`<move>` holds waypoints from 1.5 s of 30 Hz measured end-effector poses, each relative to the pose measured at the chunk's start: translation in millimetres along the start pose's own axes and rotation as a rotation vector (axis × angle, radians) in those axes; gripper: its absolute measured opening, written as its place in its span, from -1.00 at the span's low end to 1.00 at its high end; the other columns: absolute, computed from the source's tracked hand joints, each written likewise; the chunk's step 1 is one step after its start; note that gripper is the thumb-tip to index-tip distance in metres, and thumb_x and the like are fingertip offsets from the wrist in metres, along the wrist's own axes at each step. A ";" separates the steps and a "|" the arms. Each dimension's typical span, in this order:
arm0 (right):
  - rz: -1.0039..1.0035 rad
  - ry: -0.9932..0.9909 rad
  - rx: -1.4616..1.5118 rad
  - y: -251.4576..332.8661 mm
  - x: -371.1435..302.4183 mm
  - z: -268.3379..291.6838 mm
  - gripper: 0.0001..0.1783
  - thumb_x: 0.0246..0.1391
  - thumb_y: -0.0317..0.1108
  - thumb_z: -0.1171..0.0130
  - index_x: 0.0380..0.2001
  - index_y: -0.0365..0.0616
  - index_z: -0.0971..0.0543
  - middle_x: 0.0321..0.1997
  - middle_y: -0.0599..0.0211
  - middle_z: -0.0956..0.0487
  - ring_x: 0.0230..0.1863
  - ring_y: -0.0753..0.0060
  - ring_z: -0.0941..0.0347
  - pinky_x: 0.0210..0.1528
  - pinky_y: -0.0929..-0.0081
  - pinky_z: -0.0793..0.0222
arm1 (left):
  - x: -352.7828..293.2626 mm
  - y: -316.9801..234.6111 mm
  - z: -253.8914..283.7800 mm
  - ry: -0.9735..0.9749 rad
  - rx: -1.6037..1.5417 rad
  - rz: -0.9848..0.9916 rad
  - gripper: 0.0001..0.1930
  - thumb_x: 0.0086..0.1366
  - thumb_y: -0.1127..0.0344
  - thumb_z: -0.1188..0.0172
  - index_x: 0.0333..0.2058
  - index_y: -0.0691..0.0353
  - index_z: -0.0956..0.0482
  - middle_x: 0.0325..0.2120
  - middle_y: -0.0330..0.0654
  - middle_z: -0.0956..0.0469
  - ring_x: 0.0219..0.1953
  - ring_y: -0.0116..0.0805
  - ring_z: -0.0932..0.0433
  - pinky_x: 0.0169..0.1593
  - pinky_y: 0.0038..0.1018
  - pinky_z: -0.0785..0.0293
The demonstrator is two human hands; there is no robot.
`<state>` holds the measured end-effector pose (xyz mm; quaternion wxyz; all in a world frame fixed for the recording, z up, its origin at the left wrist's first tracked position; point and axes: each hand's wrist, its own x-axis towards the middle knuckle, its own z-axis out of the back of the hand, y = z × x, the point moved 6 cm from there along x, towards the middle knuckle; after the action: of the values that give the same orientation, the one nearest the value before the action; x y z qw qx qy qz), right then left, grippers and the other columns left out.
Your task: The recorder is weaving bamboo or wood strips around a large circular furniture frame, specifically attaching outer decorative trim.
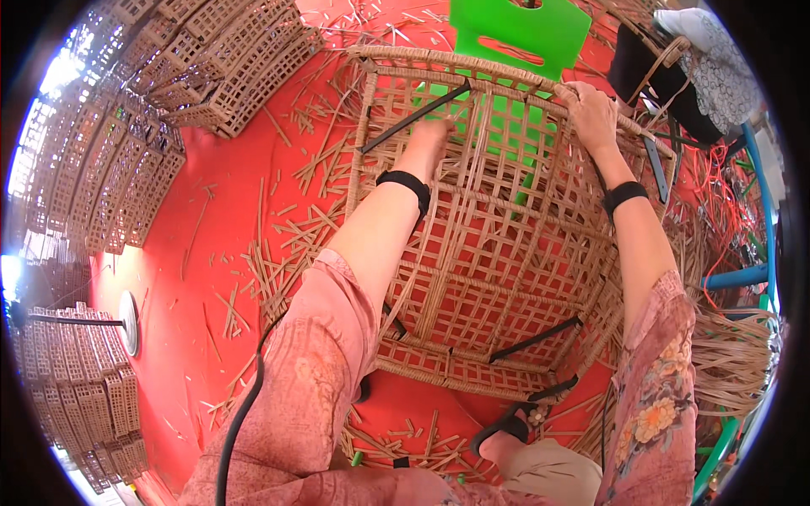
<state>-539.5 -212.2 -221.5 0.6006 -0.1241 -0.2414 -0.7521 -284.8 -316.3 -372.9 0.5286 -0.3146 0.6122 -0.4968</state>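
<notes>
A large woven wicker basket with an open lattice and a thick wrapped rim lies tilted in front of me. Dark bars run diagonally across its corners. My right hand is closed over the far rim, right of the middle, with the fingers bent round it. Near the far left corner, my left hand reaches inside the frame, close to one dark corner bar. It is blurred and its fingers are turned away, so what it touches cannot be made out. Both wrists wear black bands.
Cut wicker strips litter the red floor. Stacked woven lattice pieces stand along the left. A green plastic chair is just beyond the basket. Bundled long strips and a blue pipe lie at right. Another person's patterned clothing shows at upper right.
</notes>
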 end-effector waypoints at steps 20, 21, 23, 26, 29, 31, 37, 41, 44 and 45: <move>-0.009 -0.403 0.486 83.1 -30.4 -14.9 -0.79 0.03 -0.26 -0.15 -0.39 -0.19 -0.57 -0.42 0.12 -0.58 -0.33 0.11 -0.50 -0.25 0.24 -0.36 | -36.1 -37.8 11.9 -0.192 0.542 -0.581 -0.70 0.18 0.18 -0.08 -0.48 0.36 -0.50 -0.59 0.16 -0.47 -0.45 0.14 -0.47 -0.38 -0.13 -0.34; -0.052 -0.315 0.521 90.1 -34.1 -44.0 -0.76 0.02 -0.22 -0.16 -0.42 -0.21 -0.56 -0.48 0.10 -0.56 -0.39 0.09 -0.50 -0.31 0.24 -0.38 | -31.0 -33.1 13.5 -0.196 0.532 -0.578 -0.70 0.18 0.18 -0.08 -0.48 0.36 -0.50 -0.59 0.16 -0.47 -0.45 0.14 -0.47 -0.38 -0.13 -0.34; -0.239 -0.153 0.503 80.1 -34.3 -106.2 -0.70 -0.04 -0.15 -0.20 -0.47 -0.22 -0.55 -0.56 0.02 -0.53 -0.46 0.09 -0.51 -0.35 0.21 -0.39 | -20.3 -21.9 15.0 -0.202 0.523 -0.601 -0.70 0.18 0.17 -0.07 -0.48 0.36 -0.52 -0.58 0.14 -0.48 -0.44 0.11 -0.48 -0.36 -0.16 -0.33; -0.423 0.279 0.385 68.3 -31.6 -147.4 -0.63 -0.07 -0.09 -0.21 -0.47 -0.25 -0.56 -0.60 -0.05 -0.51 -0.43 0.07 -0.53 -0.32 0.20 -0.40 | -9.8 -8.3 15.8 -0.171 0.465 -0.581 -0.70 0.18 0.17 -0.07 -0.47 0.34 -0.53 -0.58 0.11 -0.48 -0.44 0.08 -0.48 -0.36 -0.18 -0.33; -0.524 0.203 0.595 76.3 -39.5 -154.6 -0.65 -0.03 -0.17 -0.21 -0.41 -0.32 -0.56 -0.60 0.13 -0.53 -0.51 0.29 -0.52 -0.44 0.35 -0.40 | -1.9 6.2 24.4 -0.193 0.399 -0.623 -0.69 0.19 0.16 -0.08 -0.47 0.34 -0.52 -0.58 0.09 -0.47 -0.48 0.03 -0.46 -0.38 -0.21 -0.31; -0.611 0.180 0.706 75.8 -40.2 -152.0 -0.66 -0.02 -0.20 -0.22 -0.38 -0.34 -0.56 -0.59 0.21 -0.54 -0.54 0.40 -0.52 -0.49 0.41 -0.39 | -2.3 8.1 19.4 -0.188 0.332 -0.643 -0.69 0.21 0.16 -0.08 -0.47 0.36 -0.49 -0.58 0.09 -0.46 -0.48 0.03 -0.45 -0.40 -0.22 -0.31; -0.475 0.138 0.855 102.8 -28.9 -156.6 -0.69 -0.02 -0.30 -0.23 -0.29 -0.35 -0.54 -0.58 0.31 -0.53 -0.60 0.56 -0.45 -0.55 0.56 -0.33 | -14.0 29.9 9.8 -0.176 0.303 -0.610 -0.74 0.23 0.18 -0.07 -0.38 0.30 -0.49 -0.54 0.09 -0.48 -0.46 0.07 -0.45 -0.38 -0.23 -0.33; -0.541 0.032 0.760 84.4 -29.1 -172.8 -0.70 -0.02 -0.30 -0.22 -0.31 -0.36 -0.54 -0.60 0.33 -0.51 -0.60 0.55 -0.43 -0.57 0.54 -0.30 | -22.0 27.7 5.6 -0.152 0.249 -0.582 -0.75 0.22 0.16 -0.04 -0.35 0.25 -0.50 -0.49 0.09 -0.53 -0.38 0.12 -0.49 -0.32 -0.11 -0.36; -0.655 0.034 0.875 80.5 -32.4 -180.9 -0.68 -0.02 -0.30 -0.23 -0.30 -0.39 -0.54 -0.60 0.32 -0.51 -0.59 0.55 -0.43 -0.57 0.53 -0.29 | -21.5 31.1 9.0 -0.147 0.187 -0.605 -0.76 0.22 0.17 -0.05 -0.36 0.25 -0.49 -0.50 0.11 -0.51 -0.39 0.13 -0.48 -0.34 -0.11 -0.36; -0.642 0.027 0.936 79.5 -31.9 -180.6 -0.66 -0.02 -0.29 -0.23 -0.30 -0.40 -0.53 -0.59 0.30 -0.51 -0.59 0.54 -0.43 -0.57 0.52 -0.29 | -21.1 31.9 8.9 -0.126 0.172 -0.615 -0.76 0.22 0.17 -0.05 -0.37 0.26 -0.49 -0.53 0.11 -0.50 -0.40 0.12 -0.48 -0.35 -0.13 -0.36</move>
<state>-436.3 -290.6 -373.6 0.3360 0.2446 -0.5668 -0.7113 -266.6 -289.7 -395.4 0.4154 -0.4691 0.4104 -0.6626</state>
